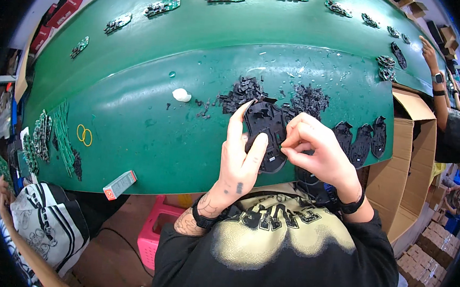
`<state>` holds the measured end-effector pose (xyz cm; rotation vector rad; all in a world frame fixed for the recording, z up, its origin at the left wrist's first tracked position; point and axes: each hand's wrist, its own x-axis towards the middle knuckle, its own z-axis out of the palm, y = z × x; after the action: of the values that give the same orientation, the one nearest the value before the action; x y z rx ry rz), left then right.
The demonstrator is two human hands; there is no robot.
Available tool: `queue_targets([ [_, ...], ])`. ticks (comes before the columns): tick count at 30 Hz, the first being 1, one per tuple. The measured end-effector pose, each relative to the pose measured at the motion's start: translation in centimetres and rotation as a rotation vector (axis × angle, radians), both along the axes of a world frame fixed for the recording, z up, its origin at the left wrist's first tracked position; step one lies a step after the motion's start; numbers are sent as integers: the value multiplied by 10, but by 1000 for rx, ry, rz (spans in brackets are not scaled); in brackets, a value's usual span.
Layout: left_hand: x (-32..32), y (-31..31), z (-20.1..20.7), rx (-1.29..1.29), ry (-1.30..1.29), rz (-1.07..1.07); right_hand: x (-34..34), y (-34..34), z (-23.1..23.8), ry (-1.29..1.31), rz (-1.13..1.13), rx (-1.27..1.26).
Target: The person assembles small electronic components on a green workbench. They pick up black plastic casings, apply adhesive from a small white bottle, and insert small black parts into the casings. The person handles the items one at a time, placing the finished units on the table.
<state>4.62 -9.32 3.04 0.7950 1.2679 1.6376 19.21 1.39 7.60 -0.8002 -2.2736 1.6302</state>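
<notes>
Left hand (239,163) grips a black shell (268,122) aimed lengthwise away, right hand (320,147) pinched closed.

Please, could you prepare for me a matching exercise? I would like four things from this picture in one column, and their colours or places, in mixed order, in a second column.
Things:
1. Casing
2. Rings
3. Stool
4. Open box

Colours or places:
A. Pink
B. Brown
C. In the left hand
D. Yellow

Right pairs: 1-C; 2-D; 3-A; 4-B
</notes>
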Motion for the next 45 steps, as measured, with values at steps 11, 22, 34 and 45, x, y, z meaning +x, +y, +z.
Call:
queue_targets([
  [11, -10, -17, -6, -221, -246, 65, -10, -4, -3, 32, 72, 60],
  [22, -42, -42, -19, -112, 8, 430, -17, -10, -29, -251, 50, 563],
  [34, -23, -23, -9, 16, 61, 228, -26, 3, -18, 73, -119, 49],
  [45, 13, 16, 7, 106, 148, 50, -1, 24, -26, 270, -263, -658],
])
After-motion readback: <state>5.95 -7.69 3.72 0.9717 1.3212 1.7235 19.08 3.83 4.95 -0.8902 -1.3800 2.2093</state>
